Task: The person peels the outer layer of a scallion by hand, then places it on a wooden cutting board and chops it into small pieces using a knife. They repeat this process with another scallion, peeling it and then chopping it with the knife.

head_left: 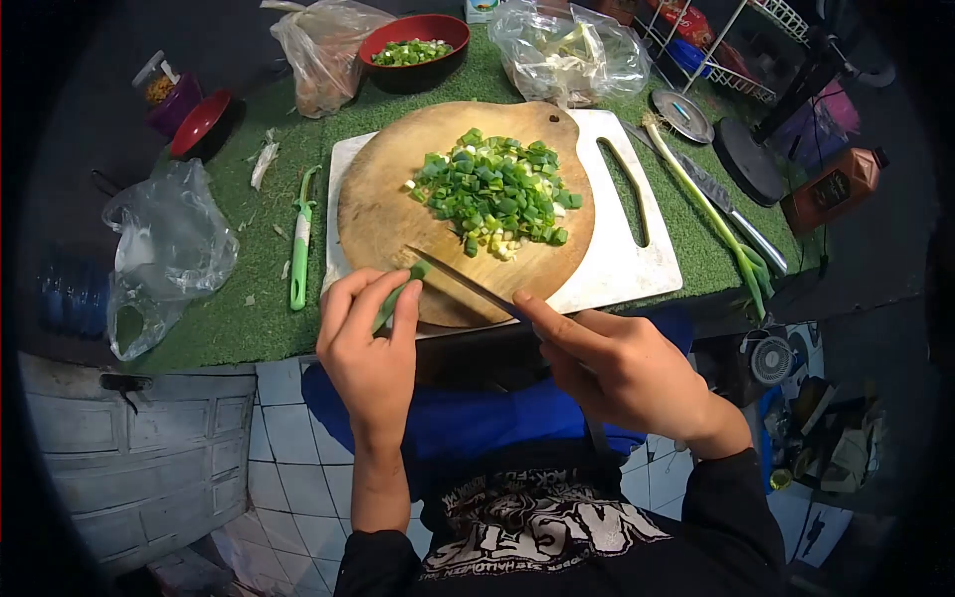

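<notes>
One knife (460, 279) in right hand (622, 368), tip pointing up-left w/ blade diagonal.

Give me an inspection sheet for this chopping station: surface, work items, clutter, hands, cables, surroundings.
Surface: green mat under a white cutting board, with a round wooden board on top.
Work items: pile of chopped scallions on the wooden board; scallion piece at the near edge; knife.
Clutter: green peeler, plastic bags, red bowl of greens, whole scallion stalk, second knife, brown bottle.
Hands: left hand pinches the scallion piece in its fingers; right hand holds the knife, blade angled over the board.
Cables: nothing seen.
Surroundings: tiled floor below, wire rack at the far right.
</notes>
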Demonstrator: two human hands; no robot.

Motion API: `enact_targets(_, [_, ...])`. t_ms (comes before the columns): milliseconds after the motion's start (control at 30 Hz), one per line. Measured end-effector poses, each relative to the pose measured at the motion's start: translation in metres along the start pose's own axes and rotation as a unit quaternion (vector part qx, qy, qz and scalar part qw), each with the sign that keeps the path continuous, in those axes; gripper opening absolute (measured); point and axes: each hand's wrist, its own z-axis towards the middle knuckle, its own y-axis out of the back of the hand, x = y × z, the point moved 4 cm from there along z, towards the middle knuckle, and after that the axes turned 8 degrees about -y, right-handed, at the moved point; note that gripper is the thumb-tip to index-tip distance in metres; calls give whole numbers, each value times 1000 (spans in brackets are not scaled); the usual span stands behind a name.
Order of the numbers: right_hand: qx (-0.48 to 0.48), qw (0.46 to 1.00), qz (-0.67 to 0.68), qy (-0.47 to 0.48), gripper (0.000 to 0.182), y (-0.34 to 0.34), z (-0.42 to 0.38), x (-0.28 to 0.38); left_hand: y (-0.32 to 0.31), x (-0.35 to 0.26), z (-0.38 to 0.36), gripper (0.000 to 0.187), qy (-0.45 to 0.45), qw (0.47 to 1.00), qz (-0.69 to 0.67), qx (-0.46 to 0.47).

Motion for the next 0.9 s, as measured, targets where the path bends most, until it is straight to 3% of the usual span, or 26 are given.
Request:
enact_targets(233, [36, 999, -40, -6, 63, 3, -1, 2, -3, 1, 2, 14, 56, 998, -21, 12])
enact_targets(667, [122, 986, -101, -45, 70, 2, 11, 11, -5, 9, 4, 19, 33, 999, -21, 32])
enact_targets(833, [66, 989, -133, 5, 76, -19, 33, 16, -6, 8, 2, 19, 33, 999, -15, 27])
enact_targets(900, [30, 989, -148, -1, 71, -26, 31, 14, -7, 7, 1, 18, 32, 999, -13, 23])
